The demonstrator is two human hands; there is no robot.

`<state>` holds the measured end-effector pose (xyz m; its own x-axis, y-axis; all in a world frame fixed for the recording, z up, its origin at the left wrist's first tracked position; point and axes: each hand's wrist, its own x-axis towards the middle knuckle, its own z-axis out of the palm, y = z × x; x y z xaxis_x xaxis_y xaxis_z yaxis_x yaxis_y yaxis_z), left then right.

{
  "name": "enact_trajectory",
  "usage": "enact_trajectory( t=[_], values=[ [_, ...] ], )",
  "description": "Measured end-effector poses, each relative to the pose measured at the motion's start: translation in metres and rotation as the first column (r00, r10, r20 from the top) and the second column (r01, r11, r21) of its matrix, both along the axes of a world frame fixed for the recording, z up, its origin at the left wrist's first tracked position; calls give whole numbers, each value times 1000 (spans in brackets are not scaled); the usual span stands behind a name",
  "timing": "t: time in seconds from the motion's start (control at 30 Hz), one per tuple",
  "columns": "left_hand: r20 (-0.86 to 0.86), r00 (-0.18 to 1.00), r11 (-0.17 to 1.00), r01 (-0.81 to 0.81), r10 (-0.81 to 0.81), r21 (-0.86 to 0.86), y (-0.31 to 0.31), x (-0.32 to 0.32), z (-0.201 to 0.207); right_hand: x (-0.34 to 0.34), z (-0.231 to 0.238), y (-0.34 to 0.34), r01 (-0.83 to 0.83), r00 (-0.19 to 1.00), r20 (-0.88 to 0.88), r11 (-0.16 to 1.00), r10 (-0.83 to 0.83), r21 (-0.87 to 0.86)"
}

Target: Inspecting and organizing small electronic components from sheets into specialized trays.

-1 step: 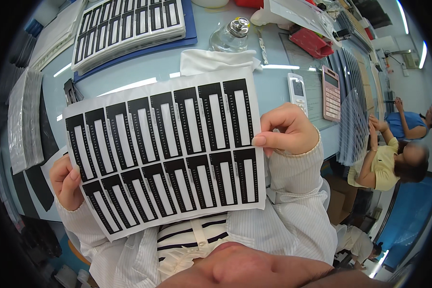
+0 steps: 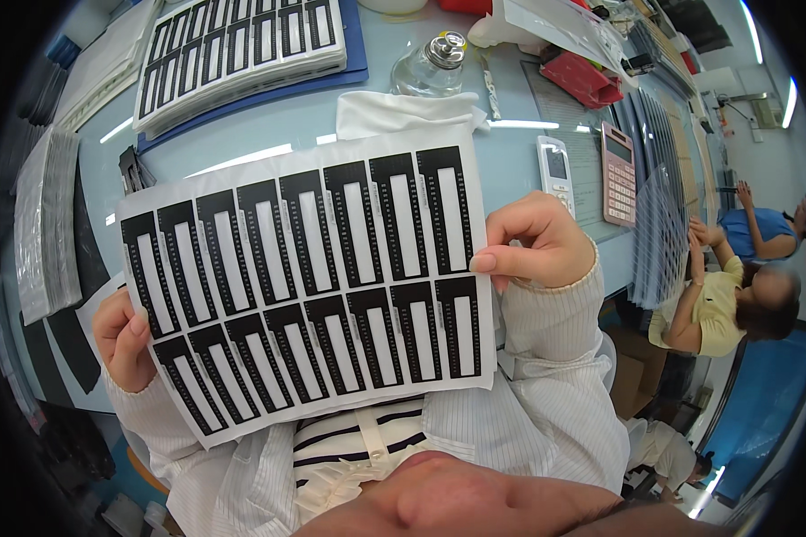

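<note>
A white sheet with two rows of black printed frames, each around a white strip, is held up in front of my chest. My left hand pinches its left edge, thumb on the printed face. At the right edge, my right hand grips the sheet between thumb and curled fingers. Just beyond the sheet's upper edge lies a folded white cloth. A stack of similar printed sheets rests on a blue folder at the far left.
A glass bottle with a metal cap stands beyond the cloth. To the right lie a white remote control, a pink calculator and a red pouch. Plastic-wrapped stacks line the left. Other people work at the far right.
</note>
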<state>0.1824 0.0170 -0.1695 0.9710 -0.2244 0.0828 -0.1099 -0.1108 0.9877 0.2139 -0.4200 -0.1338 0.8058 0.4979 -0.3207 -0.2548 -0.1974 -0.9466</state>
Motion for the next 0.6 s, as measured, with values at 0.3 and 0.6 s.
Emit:
enact_trajectory(
  t=[0.3,0.6],
  values=[
    [-10,1000,1000,-11,10,-27,4,-2,-2,1,-4,-2,-36,999,37,999,35,17],
    [-99,995,998,-34,29,-52,5,-2,-1,0,-2,-2,-4,999,-46,998,7,65]
  ],
)
